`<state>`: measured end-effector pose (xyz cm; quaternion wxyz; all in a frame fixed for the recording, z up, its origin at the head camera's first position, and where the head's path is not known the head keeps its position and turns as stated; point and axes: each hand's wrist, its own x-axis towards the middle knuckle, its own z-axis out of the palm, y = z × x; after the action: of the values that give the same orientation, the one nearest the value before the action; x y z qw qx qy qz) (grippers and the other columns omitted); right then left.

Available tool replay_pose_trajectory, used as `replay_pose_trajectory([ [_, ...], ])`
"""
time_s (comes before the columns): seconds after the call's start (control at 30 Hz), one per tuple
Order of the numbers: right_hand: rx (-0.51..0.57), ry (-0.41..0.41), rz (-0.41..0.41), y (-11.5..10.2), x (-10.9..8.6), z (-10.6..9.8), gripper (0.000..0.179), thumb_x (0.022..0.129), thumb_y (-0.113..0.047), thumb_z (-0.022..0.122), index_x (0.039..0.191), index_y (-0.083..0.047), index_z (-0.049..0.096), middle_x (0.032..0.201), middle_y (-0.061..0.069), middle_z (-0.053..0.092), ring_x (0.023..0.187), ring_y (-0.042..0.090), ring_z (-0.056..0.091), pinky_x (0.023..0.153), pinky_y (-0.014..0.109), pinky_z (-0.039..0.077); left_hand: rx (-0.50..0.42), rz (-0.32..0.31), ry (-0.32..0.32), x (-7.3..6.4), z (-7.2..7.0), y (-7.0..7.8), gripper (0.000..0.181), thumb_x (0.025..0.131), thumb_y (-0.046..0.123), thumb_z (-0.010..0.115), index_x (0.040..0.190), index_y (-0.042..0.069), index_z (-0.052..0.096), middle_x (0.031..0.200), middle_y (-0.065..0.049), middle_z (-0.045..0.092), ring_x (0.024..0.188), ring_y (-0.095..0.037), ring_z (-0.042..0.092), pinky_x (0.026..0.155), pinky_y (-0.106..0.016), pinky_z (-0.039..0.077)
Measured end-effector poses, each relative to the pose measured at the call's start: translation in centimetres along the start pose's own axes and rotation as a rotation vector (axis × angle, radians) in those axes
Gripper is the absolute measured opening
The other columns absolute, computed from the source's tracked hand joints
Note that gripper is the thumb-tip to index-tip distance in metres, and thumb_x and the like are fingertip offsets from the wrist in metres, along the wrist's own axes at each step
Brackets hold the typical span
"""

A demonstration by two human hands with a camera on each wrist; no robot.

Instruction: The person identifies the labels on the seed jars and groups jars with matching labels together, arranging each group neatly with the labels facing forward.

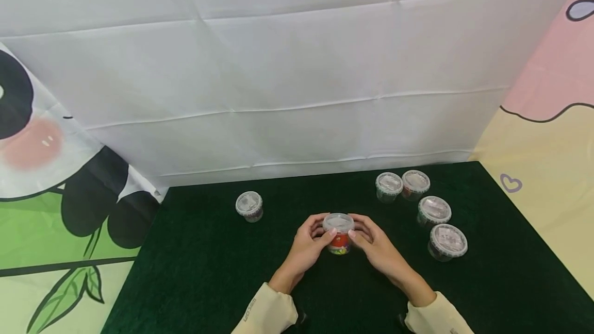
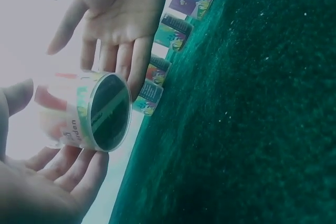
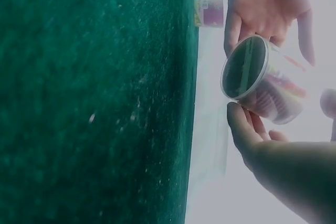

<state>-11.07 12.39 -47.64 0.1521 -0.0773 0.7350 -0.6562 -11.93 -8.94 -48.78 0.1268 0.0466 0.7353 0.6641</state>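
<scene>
A small clear-lidded plastic tub with a red and green label [image 1: 340,242] is upright between both hands at the middle of the table. My left hand [image 1: 306,245] holds its left side, thumb at the front and fingers curving behind. From the right, my right hand [image 1: 379,247] holds it the same way. In the left wrist view the round underside of the tub [image 2: 111,113] shows, raised off the cloth. The right wrist view also shows the tub [image 3: 283,95], with fingertips against its side. The tub's contents cannot be made out.
A dark green cloth [image 1: 209,272] covers the table. One lidded tub [image 1: 249,206] stands at the back left. Several similar tubs [image 1: 434,210] stand in a curved group at the right. Behind the table hangs a white sheet [image 1: 297,76], with printed cartoon cloths at both sides.
</scene>
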Motion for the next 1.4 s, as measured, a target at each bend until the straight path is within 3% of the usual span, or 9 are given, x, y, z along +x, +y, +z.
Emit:
replay_pose_trajectory([
  [0.23, -0.047, 0.022, 0.012, -0.1, 0.7, 0.8, 0.050, 0.112, -0.022, 0.053, 0.157, -0.003, 0.040, 0.155, 0.024, 0.051, 0.144, 0.042, 0.050, 0.118, 0.058, 0.042, 0.004, -0.008, 0.060, 0.0, 0.3, -0.2, 0.052, 0.103, 0.035, 0.071, 0.144, 0.010, 0.051, 0.138, -0.009, 0.062, 0.123, -0.023, 0.059, 0.105, -0.044, 0.053],
  [0.4, 0.005, -0.058, 0.003, 0.0, 1.0, 0.2, 0.054, 0.114, -0.024, 0.049, 0.160, -0.001, 0.033, 0.158, 0.028, 0.046, 0.146, 0.044, 0.047, 0.117, 0.054, 0.044, -0.030, 0.006, 0.021, 0.0, -0.2, -0.2, 0.048, 0.108, 0.032, 0.062, 0.147, 0.008, 0.047, 0.142, -0.012, 0.058, 0.124, -0.024, 0.060, 0.109, -0.046, 0.051],
  [0.6, 0.030, -0.134, -0.010, 0.1, 1.1, -0.4, 0.056, 0.115, -0.025, 0.045, 0.161, 0.003, 0.027, 0.159, 0.032, 0.041, 0.147, 0.048, 0.043, 0.118, 0.056, 0.043, -0.043, -0.015, -0.050, -0.1, -0.8, -0.2, 0.062, 0.110, 0.036, 0.058, 0.161, 0.010, 0.035, 0.152, -0.015, 0.054, 0.132, -0.028, 0.057, 0.117, -0.053, 0.045],
  [0.73, 0.039, -0.148, -0.032, 0.1, 1.1, -0.3, 0.054, 0.115, -0.025, 0.044, 0.158, 0.003, 0.028, 0.157, 0.032, 0.043, 0.147, 0.048, 0.043, 0.119, 0.057, 0.042, -0.025, -0.009, -0.082, -0.2, -1.0, -0.3, 0.060, 0.111, 0.037, 0.056, 0.160, 0.007, 0.040, 0.154, -0.015, 0.053, 0.142, -0.033, 0.053, 0.120, -0.056, 0.040],
  [0.97, 0.032, -0.090, -0.033, 0.0, 1.2, 0.3, 0.051, 0.114, -0.022, 0.047, 0.157, 0.001, 0.034, 0.154, 0.029, 0.044, 0.143, 0.045, 0.049, 0.117, 0.053, 0.045, 0.035, 0.012, 0.017, -0.1, -1.2, -0.1, 0.055, 0.107, 0.036, 0.064, 0.152, 0.008, 0.051, 0.146, -0.013, 0.061, 0.131, -0.029, 0.059, 0.114, -0.054, 0.047],
  [1.17, -0.018, -0.025, 0.010, -0.2, 1.6, 1.5, 0.051, 0.112, -0.023, 0.054, 0.157, -0.003, 0.038, 0.152, 0.023, 0.052, 0.142, 0.041, 0.052, 0.117, 0.054, 0.045, 0.034, -0.018, 0.110, -0.1, -1.1, 0.0, 0.052, 0.102, 0.032, 0.072, 0.145, 0.006, 0.055, 0.138, -0.011, 0.066, 0.120, -0.025, 0.061, 0.103, -0.043, 0.052],
  [1.27, -0.035, -0.013, 0.018, -0.1, 1.7, 1.9, 0.051, 0.112, -0.023, 0.054, 0.157, -0.004, 0.039, 0.150, 0.021, 0.054, 0.141, 0.040, 0.053, 0.117, 0.056, 0.044, 0.020, -0.046, 0.119, -0.2, -1.1, 0.1, 0.053, 0.101, 0.034, 0.075, 0.142, 0.007, 0.056, 0.135, -0.010, 0.066, 0.116, -0.021, 0.061, 0.098, -0.037, 0.052],
  [1.4, 0.023, -0.074, 0.012, 0.1, 1.8, 1.5, 0.052, 0.114, -0.025, 0.048, 0.159, -0.002, 0.035, 0.155, 0.024, 0.049, 0.146, 0.043, 0.047, 0.120, 0.059, 0.040, -0.082, -0.086, 0.068, -0.3, -1.5, 0.2, 0.049, 0.106, 0.034, 0.067, 0.143, 0.006, 0.052, 0.139, -0.012, 0.062, 0.120, -0.022, 0.060, 0.102, -0.039, 0.054],
])
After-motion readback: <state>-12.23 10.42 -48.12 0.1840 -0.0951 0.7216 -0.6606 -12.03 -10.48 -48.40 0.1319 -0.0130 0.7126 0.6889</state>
